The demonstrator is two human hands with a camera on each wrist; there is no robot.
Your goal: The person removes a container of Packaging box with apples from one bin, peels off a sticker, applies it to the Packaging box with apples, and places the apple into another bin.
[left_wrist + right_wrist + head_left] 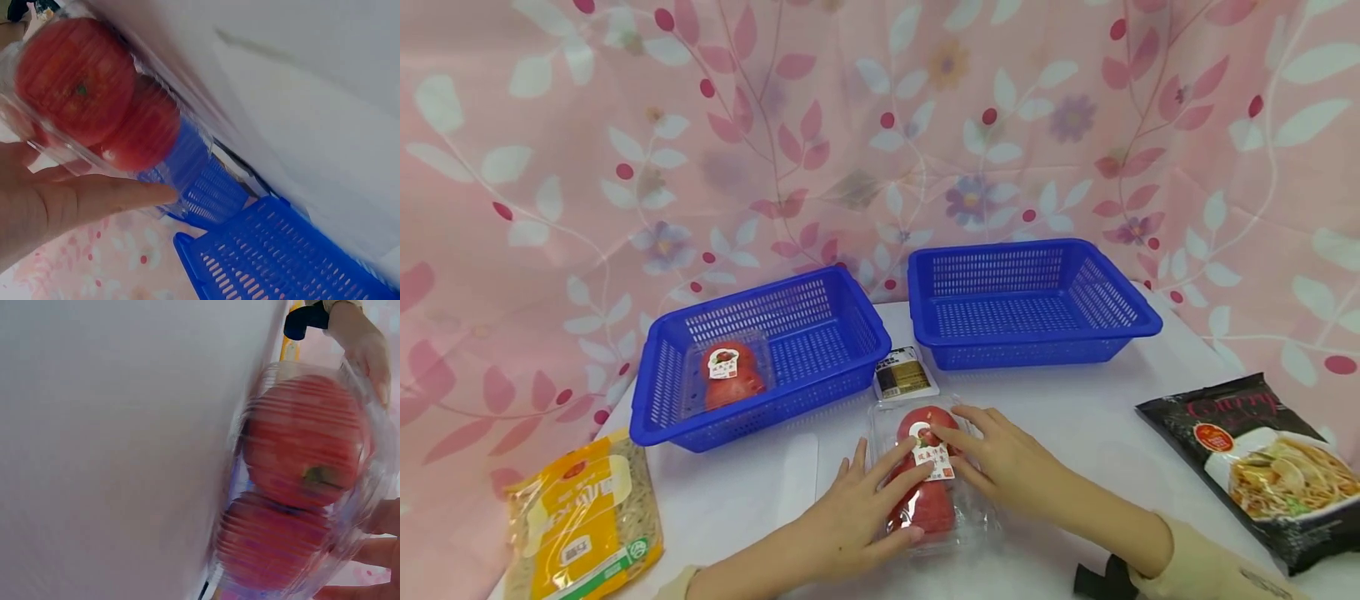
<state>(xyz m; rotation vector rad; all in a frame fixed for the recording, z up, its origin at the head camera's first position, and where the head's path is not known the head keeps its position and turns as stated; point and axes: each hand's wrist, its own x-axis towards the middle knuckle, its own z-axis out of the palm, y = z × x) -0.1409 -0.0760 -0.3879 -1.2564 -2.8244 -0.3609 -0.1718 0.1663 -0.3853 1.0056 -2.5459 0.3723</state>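
A clear plastic box of red tomatoes lies on the table before me, with a white label on its lid. My left hand rests on its left side and top, fingers stretched across the lid. From the other side, my right hand touches the lid near the label with extended fingers. The left wrist view shows the tomatoes through the plastic, the left thumb straight beside them. In the right wrist view, the right fingers lie against the lid, beside the tomatoes.
Behind stand two blue baskets; the left one holds another tomato box, the right one stands farther back. A small dark-labelled packet lies between them. A yellow bag is at left, a black curry noodle bag at right.
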